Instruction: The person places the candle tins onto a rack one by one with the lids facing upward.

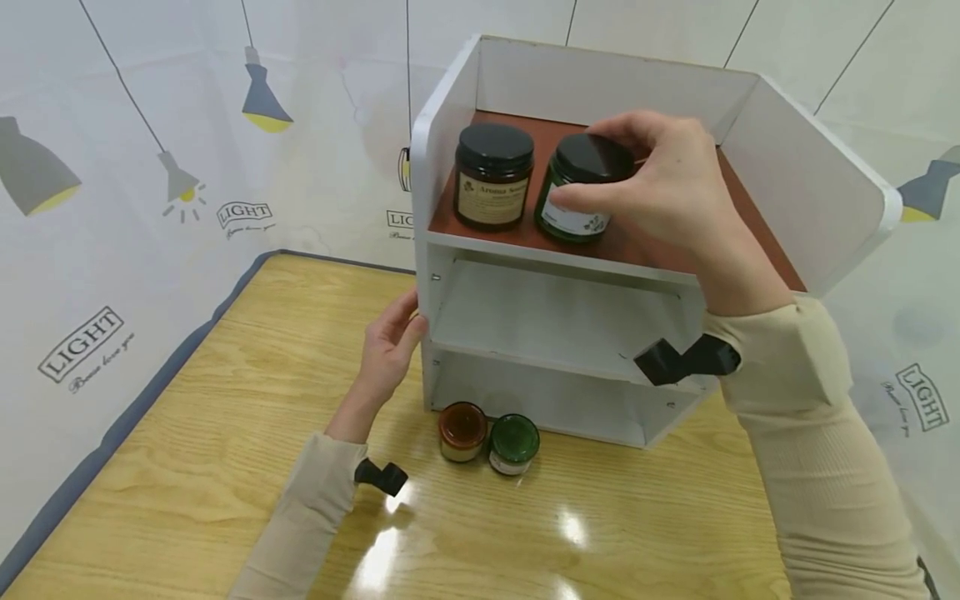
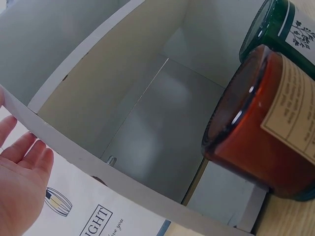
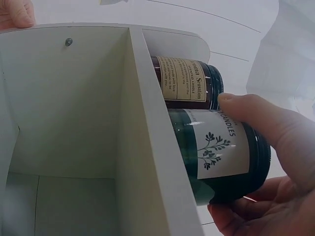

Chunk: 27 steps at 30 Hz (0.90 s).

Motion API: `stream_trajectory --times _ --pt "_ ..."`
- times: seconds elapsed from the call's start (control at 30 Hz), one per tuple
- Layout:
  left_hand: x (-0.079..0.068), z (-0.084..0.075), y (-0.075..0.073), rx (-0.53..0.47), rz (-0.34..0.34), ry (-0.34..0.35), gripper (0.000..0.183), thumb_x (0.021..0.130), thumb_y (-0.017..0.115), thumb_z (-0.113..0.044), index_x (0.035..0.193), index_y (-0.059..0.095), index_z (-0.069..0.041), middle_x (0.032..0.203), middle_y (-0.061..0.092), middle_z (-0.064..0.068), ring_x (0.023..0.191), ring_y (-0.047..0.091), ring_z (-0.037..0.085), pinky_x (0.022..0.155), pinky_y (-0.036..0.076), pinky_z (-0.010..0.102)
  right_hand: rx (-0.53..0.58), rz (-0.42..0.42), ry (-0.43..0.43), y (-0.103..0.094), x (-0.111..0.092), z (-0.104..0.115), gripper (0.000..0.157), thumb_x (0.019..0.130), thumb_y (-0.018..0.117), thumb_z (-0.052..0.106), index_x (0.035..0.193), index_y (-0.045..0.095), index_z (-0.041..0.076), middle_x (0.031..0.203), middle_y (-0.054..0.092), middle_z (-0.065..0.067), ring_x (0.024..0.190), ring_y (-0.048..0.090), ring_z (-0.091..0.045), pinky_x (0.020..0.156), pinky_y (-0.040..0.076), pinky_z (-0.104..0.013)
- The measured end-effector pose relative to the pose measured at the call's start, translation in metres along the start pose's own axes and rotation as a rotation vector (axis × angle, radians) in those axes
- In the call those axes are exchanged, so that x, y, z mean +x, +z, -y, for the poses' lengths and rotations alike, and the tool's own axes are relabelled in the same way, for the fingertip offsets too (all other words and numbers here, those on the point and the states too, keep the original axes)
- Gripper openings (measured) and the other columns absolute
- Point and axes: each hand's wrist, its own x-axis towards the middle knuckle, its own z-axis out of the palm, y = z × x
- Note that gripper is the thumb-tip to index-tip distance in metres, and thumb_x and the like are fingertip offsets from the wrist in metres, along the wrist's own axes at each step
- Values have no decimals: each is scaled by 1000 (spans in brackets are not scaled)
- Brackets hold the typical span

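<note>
Your right hand (image 1: 667, 187) grips the green jar (image 1: 573, 215) with the black lid on the top board of the shelf (image 1: 600, 87), near its front edge. Your thumb presses across the front of the jar and your fingers curl round its far side, so the grip is closed to about the jar's width. The jar stands about upright, its white leaf-printed label facing the shelf's front; whether its base fully touches the board, you cannot tell. Just beside it, nearer the shelf's left wall, stands the brown jar (image 1: 491, 196) with a black lid and a tan label.

Your left hand (image 1: 386, 350) rests at the shelf's left side panel, below the top board, fingers loosely bent and touching the panel near its front edge.

In front of the shelf, by its lower left corner, an amber jar (image 1: 462, 431) and a small green jar (image 1: 514, 442) sit side by side on the wooden table (image 1: 187, 433). Behind the shelf hangs a white sheet (image 1: 322, 192) printed with lamps.
</note>
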Motion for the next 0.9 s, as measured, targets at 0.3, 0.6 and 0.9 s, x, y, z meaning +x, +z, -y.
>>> stream_trajectory --times 0.3,0.6,0.9 --pt "0 0 0 4 -1 -7 43 97 50 -5 132 38 17 135 47 20 124 46 15 101 40 29 -27 9 -9 3 2 0 65 71 83 28 126 56 6 112 60 -11 93 55 -15 75 44 -18" --pt "0 0 1 -9 11 -1 41 97 48 -1 132 38 18 130 52 -5 124 46 14 101 40 29 61 4 18 5 2 -3 62 70 84 26 122 57 4 109 59 -8 93 55 -16 76 45 -18" --pt "-1 1 0 -1 5 1 43 97 50 -7 131 39 18 132 51 0 124 45 13 100 41 27 227 -20 34 11 -1 -7 55 73 82 16 121 57 3 111 56 -7 95 56 -17 76 49 -18"
